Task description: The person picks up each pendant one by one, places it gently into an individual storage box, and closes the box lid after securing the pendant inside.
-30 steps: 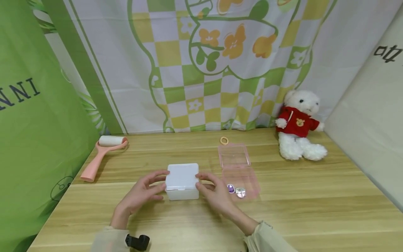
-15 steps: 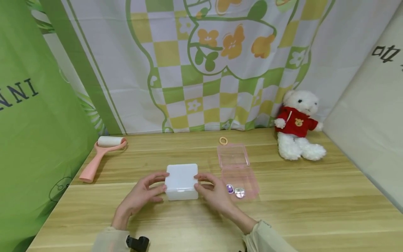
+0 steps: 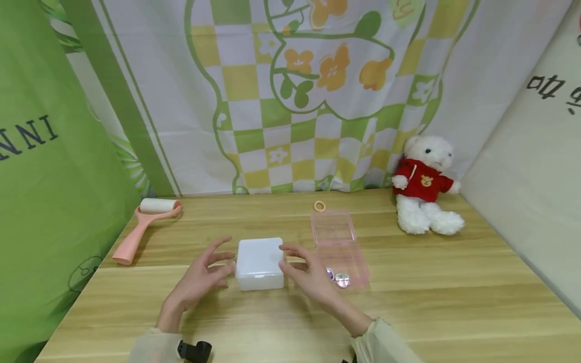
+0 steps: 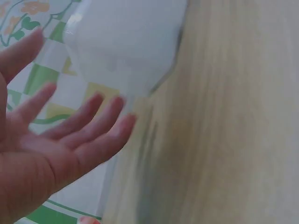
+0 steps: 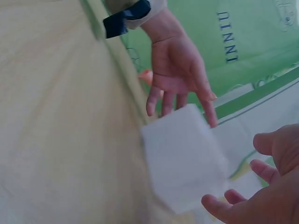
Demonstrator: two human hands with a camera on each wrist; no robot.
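A white, translucent plastic box (image 3: pixel 259 264) stands on the wooden table with its lid down. To its left is my left hand (image 3: pixel 199 280), fingers spread and relaxed. The left wrist view shows a gap between these fingers (image 4: pixel 112 116) and the box (image 4: pixel 126 46). On the other side, my right hand (image 3: pixel 313 277) is near the box's right wall, its thumb and fingers loosely parted. In the right wrist view both the right hand (image 5: pixel 266 186) and the left hand (image 5: pixel 180 65) flank the box without gripping it.
Right of the box lies an opened pink clear case (image 3: pixel 333 228), with a purple gem (image 3: pixel 330 274) and a clear gem (image 3: pixel 342 280). Behind it is a small yellowish ring (image 3: pixel 320 206). A pink lint roller (image 3: pixel 142 222) lies far left; a white teddy bear (image 3: pixel 424 184) sits back right.
Both hands held the box's sides by the lid earlier. Now the fingers have loosened and the left hand has drawn away to the left. The head view has shifted slightly.
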